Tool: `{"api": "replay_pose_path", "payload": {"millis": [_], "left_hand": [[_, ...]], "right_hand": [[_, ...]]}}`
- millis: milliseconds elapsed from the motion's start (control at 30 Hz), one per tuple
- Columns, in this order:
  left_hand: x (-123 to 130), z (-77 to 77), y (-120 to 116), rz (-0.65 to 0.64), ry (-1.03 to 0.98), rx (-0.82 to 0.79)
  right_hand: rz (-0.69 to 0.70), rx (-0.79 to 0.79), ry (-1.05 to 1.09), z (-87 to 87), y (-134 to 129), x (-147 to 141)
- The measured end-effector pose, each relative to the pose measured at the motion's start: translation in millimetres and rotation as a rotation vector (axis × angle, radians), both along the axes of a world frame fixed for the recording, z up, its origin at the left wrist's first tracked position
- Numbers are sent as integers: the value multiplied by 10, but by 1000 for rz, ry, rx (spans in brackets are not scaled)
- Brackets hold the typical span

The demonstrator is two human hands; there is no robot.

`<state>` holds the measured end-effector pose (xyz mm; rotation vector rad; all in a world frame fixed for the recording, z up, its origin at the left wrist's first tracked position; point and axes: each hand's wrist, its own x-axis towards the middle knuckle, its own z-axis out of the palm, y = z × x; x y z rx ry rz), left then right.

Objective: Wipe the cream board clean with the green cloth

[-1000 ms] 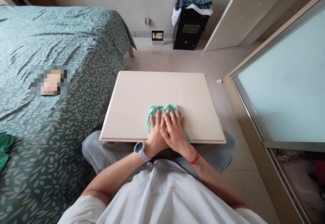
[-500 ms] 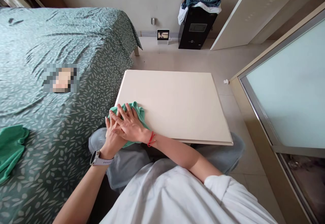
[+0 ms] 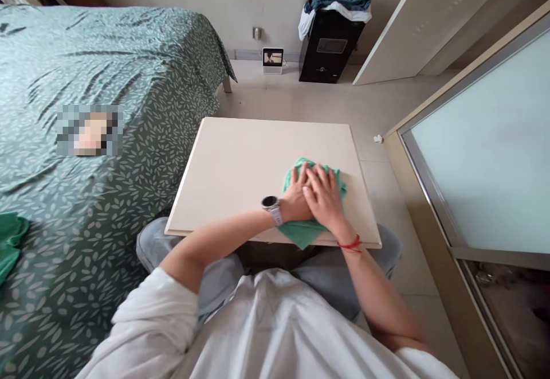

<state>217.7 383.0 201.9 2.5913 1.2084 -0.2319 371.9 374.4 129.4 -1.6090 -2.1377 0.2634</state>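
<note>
A green cloth (image 3: 301, 234) lies spread on the right part of a small cream-coloured table (image 3: 232, 167), one corner hanging over the near edge. My left hand (image 3: 294, 203), below a watch with a pale strap, rests flat on this cloth with its fingers stretched out. On top of it lies my right hand (image 3: 327, 202), its fingers extended and partly covering the left one. A red string bracelet (image 3: 352, 245) circles the right wrist. Neither hand is curled round the cloth. The left fingers are partly hidden.
A bed with a green leaf-patterned cover (image 3: 163, 98) stands at left, with another green cloth (image 3: 12, 238) and a blurred-out object on it. Beyond the table are a small screen (image 3: 273, 59) and a black cabinet (image 3: 329, 46) topped with jeans. A glass-panelled door (image 3: 485, 138) is at right.
Both hands and the green cloth have moved from the table's near left corner to its right side. The right hand remains over the left. The view has shifted slightly.
</note>
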Motion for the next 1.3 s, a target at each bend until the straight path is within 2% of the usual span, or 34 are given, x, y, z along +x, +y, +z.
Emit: {"api": "replay_pose_path", "payload": {"millis": [100, 167, 267, 333, 400, 500, 700, 833, 933, 1000, 1067, 1133, 1200, 1300], "left_hand": [[530, -1, 66, -109, -45, 29], [738, -55, 104, -169, -53, 38], [788, -119, 158, -196, -85, 65], [664, -106, 184, -168, -108, 57], [436, -67, 204, -110, -113, 21], [-81, -73, 233, 37, -100, 2], [-1560, -324, 198, 280, -186, 139], [-2417, -270, -20, 523, -88, 117], [-2820, -200, -196, 648, -27, 127], [-2963, -197, -260, 689, 17, 122], [-2998, -214, -261, 731, 43, 126], [-2918, -224, -198, 745, 30, 149], [-2718, -207, -77, 711, -18, 176], [-2202, -132, 169, 637, -40, 162]], "right_hand": [[-154, 1, -47, -46, -77, 592], [-288, -50, -53, -37, -121, 781], [-422, -125, -61, 28, -118, 735], [-396, -144, -57, 99, -60, 535], [-317, -169, -62, 185, 27, 241], [-184, -208, -116, 340, 157, -330], [152, -240, -200, 654, 313, -1708], [373, -236, -191, 731, 381, -2534], [534, -226, -182, 757, 409, -2959], [594, -227, -182, 777, 425, -3107], [610, -231, -183, 790, 455, -3138], [610, -229, -171, 785, 509, -3062], [586, -227, -156, 759, 589, -2892], [476, -238, -148, 691, 732, -2474]]}}
